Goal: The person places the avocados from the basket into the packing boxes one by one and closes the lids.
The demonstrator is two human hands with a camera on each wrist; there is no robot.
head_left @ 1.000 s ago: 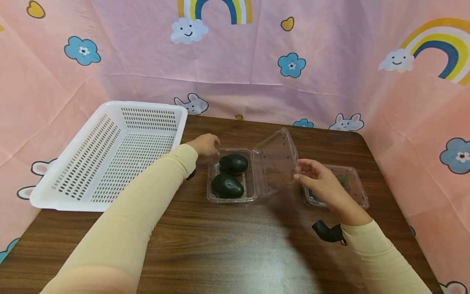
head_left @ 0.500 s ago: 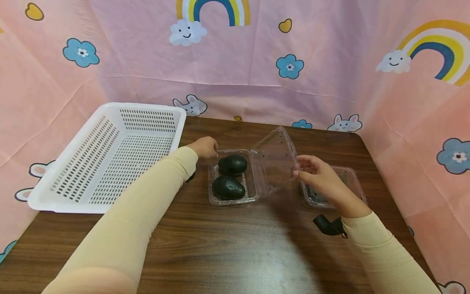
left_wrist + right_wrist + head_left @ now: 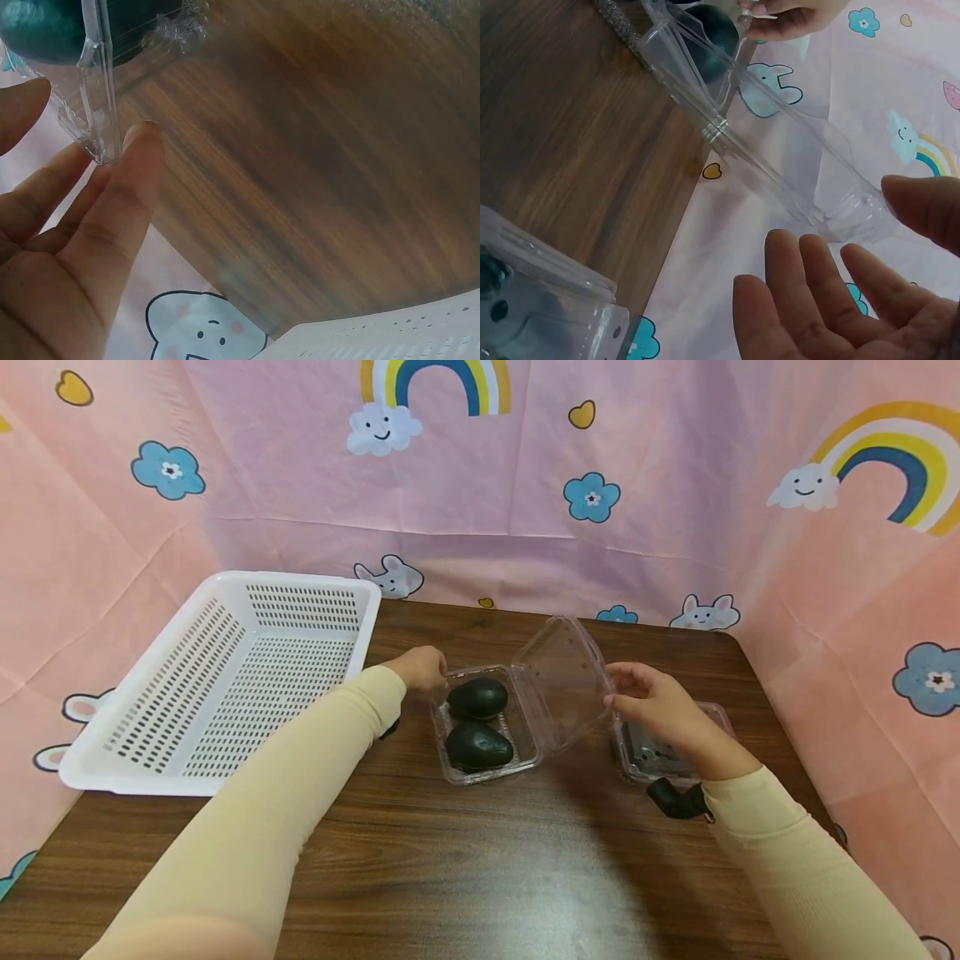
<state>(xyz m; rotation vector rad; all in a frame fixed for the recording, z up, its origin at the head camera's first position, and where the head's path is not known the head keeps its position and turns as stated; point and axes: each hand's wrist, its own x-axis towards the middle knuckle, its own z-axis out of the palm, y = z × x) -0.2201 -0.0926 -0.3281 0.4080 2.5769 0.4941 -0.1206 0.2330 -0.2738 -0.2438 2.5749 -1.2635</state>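
Note:
A clear plastic clamshell container (image 3: 489,775) stands with its lid (image 3: 566,677) raised to the right. Two dark green avocados (image 3: 478,697) lie in its base, one in front of the other. At the base's far left corner my left hand (image 3: 422,668) pinches the rim; the left wrist view has the corner between thumb and fingers of the left hand (image 3: 82,225). My right hand (image 3: 652,702) holds the lid's outer edge, with the thumb on one side and the fingers of the right hand (image 3: 855,300) on the other.
A white perforated plastic basket (image 3: 217,578) stands at the left on the brown wooden table (image 3: 450,868). Beyond my right hand lies another clear clamshell container (image 3: 720,718) with dark contents, partly hidden. Patterned pink cloth (image 3: 480,477) surrounds the table's back and sides.
The clamshell container has turned slightly, its near end shifting right and towards me. My right hand has moved a little farther away with the lid. The left hand has come slightly nearer.

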